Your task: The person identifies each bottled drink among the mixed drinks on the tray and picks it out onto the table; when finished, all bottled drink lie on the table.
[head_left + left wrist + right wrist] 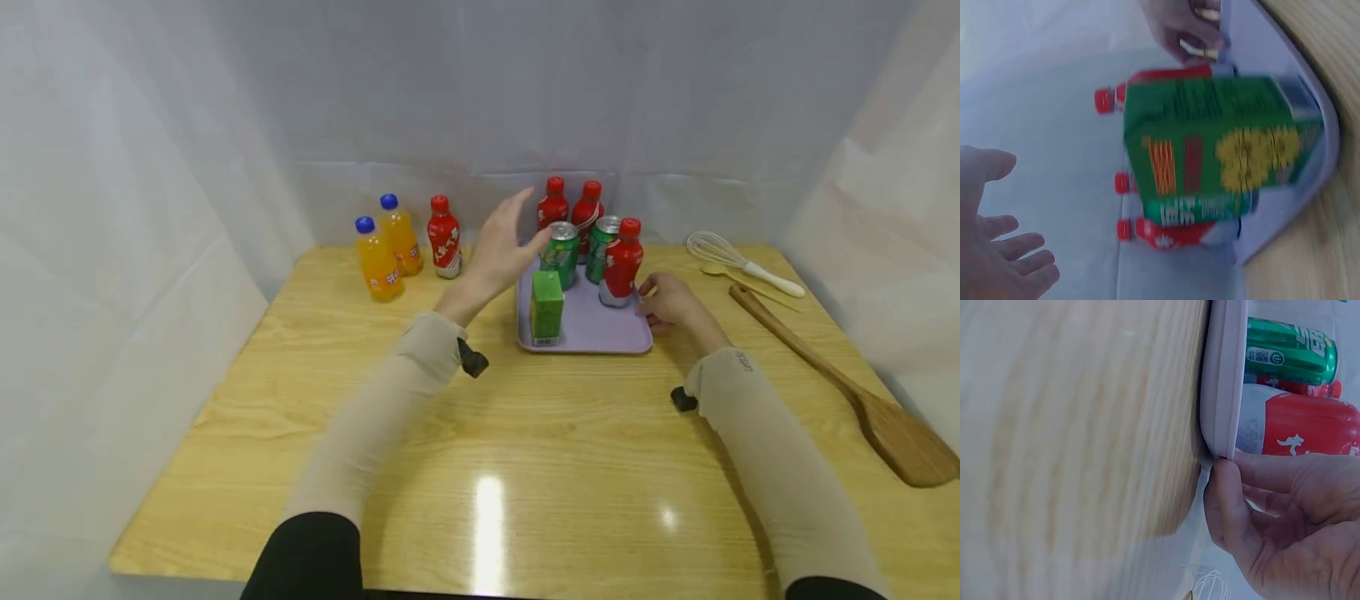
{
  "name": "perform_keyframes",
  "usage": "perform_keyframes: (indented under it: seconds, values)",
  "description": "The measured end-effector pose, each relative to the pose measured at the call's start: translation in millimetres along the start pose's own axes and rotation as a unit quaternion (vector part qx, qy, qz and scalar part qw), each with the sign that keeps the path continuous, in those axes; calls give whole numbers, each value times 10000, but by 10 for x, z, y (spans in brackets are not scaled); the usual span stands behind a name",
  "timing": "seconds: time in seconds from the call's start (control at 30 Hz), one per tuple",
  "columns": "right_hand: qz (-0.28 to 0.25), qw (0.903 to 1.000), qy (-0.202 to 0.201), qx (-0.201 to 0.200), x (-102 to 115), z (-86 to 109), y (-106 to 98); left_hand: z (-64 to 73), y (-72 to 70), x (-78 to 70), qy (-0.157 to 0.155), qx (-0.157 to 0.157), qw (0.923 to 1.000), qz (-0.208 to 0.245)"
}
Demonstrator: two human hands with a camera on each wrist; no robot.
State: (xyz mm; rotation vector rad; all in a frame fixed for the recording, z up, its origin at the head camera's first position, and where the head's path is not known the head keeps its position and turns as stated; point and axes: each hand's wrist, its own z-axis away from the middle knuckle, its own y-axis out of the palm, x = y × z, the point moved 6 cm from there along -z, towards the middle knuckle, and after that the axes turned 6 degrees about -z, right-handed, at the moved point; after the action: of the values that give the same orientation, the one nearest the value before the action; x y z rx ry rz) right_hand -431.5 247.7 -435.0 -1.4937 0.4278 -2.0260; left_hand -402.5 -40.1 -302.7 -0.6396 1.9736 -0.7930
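My right hand (pixel 672 302) pinches the right rim of a lilac tray (pixel 596 332) between thumb and fingers. Beside the tray's left edge my left hand (pixel 491 254) is raised, fingers spread, holding nothing. At the tray's front left stands a green drink carton (pixel 547 310). Behind it are a green soda can (pixel 560 260) and a second green can (pixel 597 258). A red bottle (pixel 622 265) stands upright close to my right hand. Toward the back of the tray are another red bottle (pixel 552 204) and one more red bottle (pixel 588 212), partly hidden by the cans.
Left of the tray are a red bottle (pixel 444 242) and two orange drink bottles (pixel 381 267) with blue caps. On the right lie a whisk (pixel 738 257), a yellow spoon (pixel 738 279) and a long wooden spatula (pixel 847 387). White sheeting (pixel 450 100) hangs behind the table.
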Motion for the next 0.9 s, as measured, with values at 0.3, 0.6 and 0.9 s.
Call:
perform_keyframes:
  seconds: [0.3, 0.6, 0.9]
  values:
    - [-38, 9999, -118, -13, 17, 30, 19, -106, 510, -331, -283, 717, 9966, -298]
    - [115, 9999, -117, -12, 12, 20, 23, -210, 823, -406, -570, 1519, 9827, -893]
    - [23, 9999, -97, -30, 0, 15, 4, -351, 1081, -546, -639, 1691, 9707, -1583]
